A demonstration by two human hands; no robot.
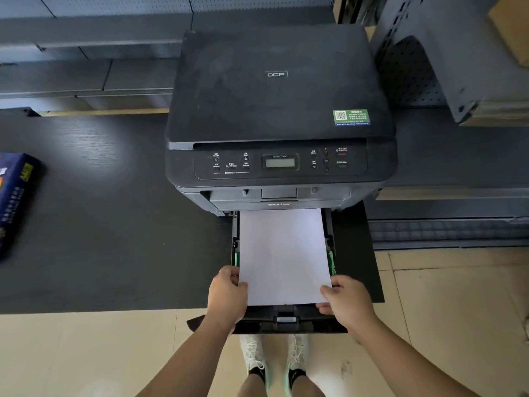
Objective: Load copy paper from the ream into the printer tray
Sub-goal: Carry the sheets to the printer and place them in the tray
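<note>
A black printer (279, 110) stands on a dark table, its paper tray (289, 320) pulled out toward me. A stack of white copy paper (282, 253) lies in the tray between green side guides, its far end under the printer body. My left hand (227, 296) grips the near left corner of the stack. My right hand (345, 300) grips the near right corner. The blue ream wrapper (15, 196) lies on the table at the far left, partly cut off by the frame edge.
The dark table (114, 224) ends just behind the tray front. Grey perforated metal shelving (438, 53) stands to the right of the printer. A beige tiled floor (443, 310) and my white shoes (274, 359) are below the tray.
</note>
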